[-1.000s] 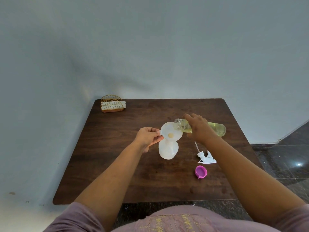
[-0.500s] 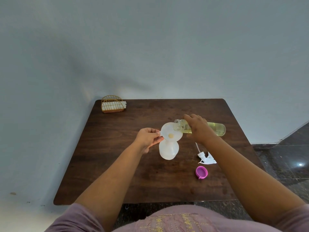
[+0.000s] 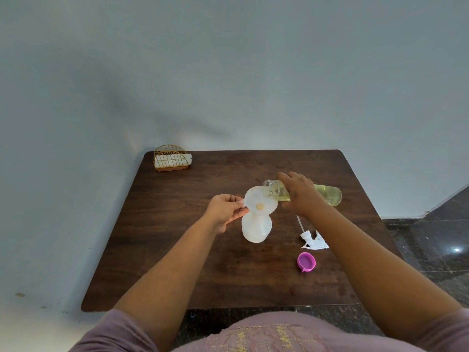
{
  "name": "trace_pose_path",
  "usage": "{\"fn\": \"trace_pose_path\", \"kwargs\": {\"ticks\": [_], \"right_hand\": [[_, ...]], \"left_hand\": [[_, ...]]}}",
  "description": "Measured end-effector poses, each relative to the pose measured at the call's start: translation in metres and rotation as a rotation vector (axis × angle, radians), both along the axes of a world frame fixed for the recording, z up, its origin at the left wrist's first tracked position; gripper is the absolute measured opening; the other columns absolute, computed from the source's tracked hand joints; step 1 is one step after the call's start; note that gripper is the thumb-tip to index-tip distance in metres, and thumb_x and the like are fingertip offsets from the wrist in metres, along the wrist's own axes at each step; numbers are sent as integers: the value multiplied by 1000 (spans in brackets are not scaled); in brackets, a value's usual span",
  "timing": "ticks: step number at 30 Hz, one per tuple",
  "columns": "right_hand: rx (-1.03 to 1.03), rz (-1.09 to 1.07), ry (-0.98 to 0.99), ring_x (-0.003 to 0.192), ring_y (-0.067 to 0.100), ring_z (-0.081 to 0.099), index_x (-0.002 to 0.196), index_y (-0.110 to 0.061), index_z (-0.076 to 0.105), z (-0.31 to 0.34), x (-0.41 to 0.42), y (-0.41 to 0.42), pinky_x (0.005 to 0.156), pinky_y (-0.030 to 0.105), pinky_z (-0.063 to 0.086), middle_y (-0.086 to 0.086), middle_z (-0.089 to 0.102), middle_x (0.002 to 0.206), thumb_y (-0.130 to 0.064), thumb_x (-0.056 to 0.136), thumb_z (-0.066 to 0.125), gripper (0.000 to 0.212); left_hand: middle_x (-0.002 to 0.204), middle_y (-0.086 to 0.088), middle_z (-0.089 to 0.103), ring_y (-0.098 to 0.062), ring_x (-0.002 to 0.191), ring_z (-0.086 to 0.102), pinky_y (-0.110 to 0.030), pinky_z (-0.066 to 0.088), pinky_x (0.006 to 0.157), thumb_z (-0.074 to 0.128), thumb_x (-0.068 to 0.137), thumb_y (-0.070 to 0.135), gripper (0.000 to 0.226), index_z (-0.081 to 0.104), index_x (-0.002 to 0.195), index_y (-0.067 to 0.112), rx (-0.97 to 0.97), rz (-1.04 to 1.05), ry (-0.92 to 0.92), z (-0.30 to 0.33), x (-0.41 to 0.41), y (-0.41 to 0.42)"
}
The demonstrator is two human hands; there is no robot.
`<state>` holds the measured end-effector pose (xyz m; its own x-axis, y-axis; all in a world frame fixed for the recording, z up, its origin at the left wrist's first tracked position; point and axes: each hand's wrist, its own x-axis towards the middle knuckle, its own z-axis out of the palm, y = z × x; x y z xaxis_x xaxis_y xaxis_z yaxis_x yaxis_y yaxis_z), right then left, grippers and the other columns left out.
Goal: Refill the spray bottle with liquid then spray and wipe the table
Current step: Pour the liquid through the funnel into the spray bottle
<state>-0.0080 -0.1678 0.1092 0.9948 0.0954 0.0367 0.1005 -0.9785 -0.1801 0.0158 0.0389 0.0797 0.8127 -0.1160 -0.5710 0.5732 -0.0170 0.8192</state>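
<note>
Hardly anything has moved since a second ago: my right hand (image 3: 300, 193) keeps the refill bottle (image 3: 327, 195) tipped, mouth over the funnel (image 3: 261, 203), which my left hand (image 3: 224, 209) pinches steady atop the spray bottle (image 3: 256, 228) mid-table. I judge pouring continues. Trigger head (image 3: 313, 241) and pink cap (image 3: 306, 261) lie on the dark wooden table (image 3: 177, 250); a wire holder (image 3: 171, 158) sits near the pale wall.

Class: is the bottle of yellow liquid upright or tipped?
Tipped: the yellow-liquid bottle lies nearly level in the right hand, mouth over the funnel.
</note>
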Motion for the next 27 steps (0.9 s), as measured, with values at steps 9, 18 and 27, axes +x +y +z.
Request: {"fn": "trace_pose_path", "kwargs": {"ticks": [9,18,27], "right_hand": [[-8,7,-1,100,24,51,127,-16,47,0,1,-1,92,38,40,4,51,100,-15,72,73,61],[-22,13,3,98,22,50,127,-17,46,-1,2,-1,91,36,40,-1,45,95,-16,72,74,62],[-28,7,0,100,23,51,127,-17,46,-4,3,-3,92,37,41,4,52,102,-18,73,74,62]], "left_hand": [[106,-15,70,-22,94,71,-35,60,82,63,90,0,16,65,105,-1,-5,3,7,0,0,0],[106,-16,70,-23,95,71,-32,61,78,62,90,-2,15,65,105,-3,-28,9,6,1,-1,1],[107,-16,70,-23,95,71,-36,60,84,63,90,-1,12,66,101,0,-8,9,3,0,0,0]]}}
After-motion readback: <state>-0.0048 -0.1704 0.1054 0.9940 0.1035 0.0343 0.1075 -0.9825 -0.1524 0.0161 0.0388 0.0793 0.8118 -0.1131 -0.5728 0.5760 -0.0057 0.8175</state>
